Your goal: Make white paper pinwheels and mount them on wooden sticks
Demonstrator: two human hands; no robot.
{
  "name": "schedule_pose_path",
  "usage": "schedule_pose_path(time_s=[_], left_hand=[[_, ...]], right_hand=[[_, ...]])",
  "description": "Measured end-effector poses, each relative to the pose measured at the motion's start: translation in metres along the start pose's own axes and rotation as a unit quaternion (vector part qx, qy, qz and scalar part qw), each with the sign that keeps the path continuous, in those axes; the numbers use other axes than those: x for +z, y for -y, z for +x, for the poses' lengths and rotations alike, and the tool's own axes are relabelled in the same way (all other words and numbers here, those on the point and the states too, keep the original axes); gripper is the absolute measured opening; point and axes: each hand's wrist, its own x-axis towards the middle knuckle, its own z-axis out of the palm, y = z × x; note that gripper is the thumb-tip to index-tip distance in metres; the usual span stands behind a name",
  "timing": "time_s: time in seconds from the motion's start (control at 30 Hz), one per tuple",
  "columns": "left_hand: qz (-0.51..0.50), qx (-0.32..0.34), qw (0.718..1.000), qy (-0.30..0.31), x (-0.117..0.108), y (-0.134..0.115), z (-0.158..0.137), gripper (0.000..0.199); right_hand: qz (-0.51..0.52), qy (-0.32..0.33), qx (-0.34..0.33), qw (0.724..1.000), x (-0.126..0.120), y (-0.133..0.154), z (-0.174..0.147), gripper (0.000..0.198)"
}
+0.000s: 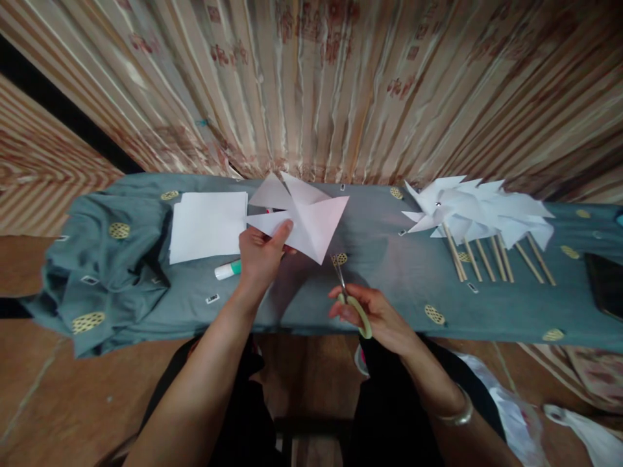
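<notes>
My left hand (263, 253) pinches a white paper sheet (316, 224) between thumb and fingers, held above the cloth. Slits run in from the sheet's corners, so its flaps stand apart. In my right hand (374, 311) is a pair of scissors (361, 316) with pale green handles, blades pointing up and away from me, apart from the paper. Beside my left wrist lies a glue stick (228, 269) with a white and green body, partly hidden by the hand. A small reddish thing behind the sheet is mostly covered.
A stack of white paper (209, 227) lies left of my hands. Several paper pinwheels (479, 207) on wooden sticks overlap at the right. A dark phone-like object (603, 282) sits at the far right. Bunched cloth (111, 259) covers the left end; a curtain (321, 91) hangs behind.
</notes>
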Motion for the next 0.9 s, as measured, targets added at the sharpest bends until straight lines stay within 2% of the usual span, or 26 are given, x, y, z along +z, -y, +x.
schedule_pose_path(time_s=[0.07,0.13,0.53,0.9], left_hand=[[-0.009,0.008,1.0,-0.008,0.001,-0.001,0.0,0.018],[-0.006,0.01,1.0,-0.004,0.002,-0.002,-0.002,0.019],[0.043,0.02,0.998,0.05,0.006,0.003,-0.011,0.019],[0.054,0.035,0.996,0.065,0.005,0.007,-0.01,0.017]], right_hand=[[0.006,0.037,0.004,0.999,0.008,-0.003,0.001,0.043],[0.01,0.045,0.001,0.999,0.012,-0.004,0.002,0.043],[0.051,0.017,0.014,0.998,0.015,0.005,0.007,0.054],[0.058,0.015,0.025,0.998,0.014,0.007,0.007,0.059]])
